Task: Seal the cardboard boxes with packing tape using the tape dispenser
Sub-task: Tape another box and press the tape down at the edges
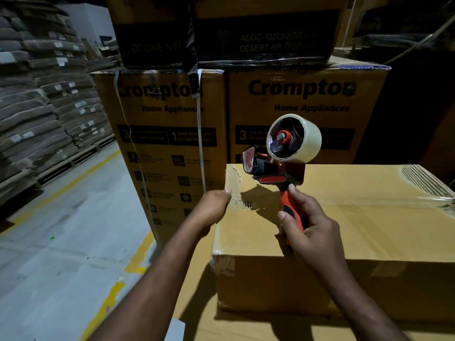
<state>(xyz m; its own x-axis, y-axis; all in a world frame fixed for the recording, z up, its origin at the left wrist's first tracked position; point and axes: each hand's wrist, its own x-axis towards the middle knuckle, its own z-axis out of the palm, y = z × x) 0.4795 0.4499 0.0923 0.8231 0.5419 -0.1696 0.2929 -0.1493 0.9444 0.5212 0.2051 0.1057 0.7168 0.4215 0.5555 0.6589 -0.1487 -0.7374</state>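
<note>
A plain brown cardboard box [357, 217] lies in front of me on top of another carton. My right hand [310, 232] grips the red and black handle of a tape dispenser [278, 168] held upright above the box top; its roll of pale packing tape [295, 136] points up. My left hand [214, 207] presses on the box's left edge, fingers flat on a strip of clear tape [234, 188] that runs over that edge. More clear tape shines across the box's right end [428, 190].
Tall printed appliance cartons [172, 143] stand stacked right behind and to the left of the box, bound with straps. On the far left, pallets of stacked sacks [44, 114] line a grey floor aisle [61, 230] marked with yellow lines.
</note>
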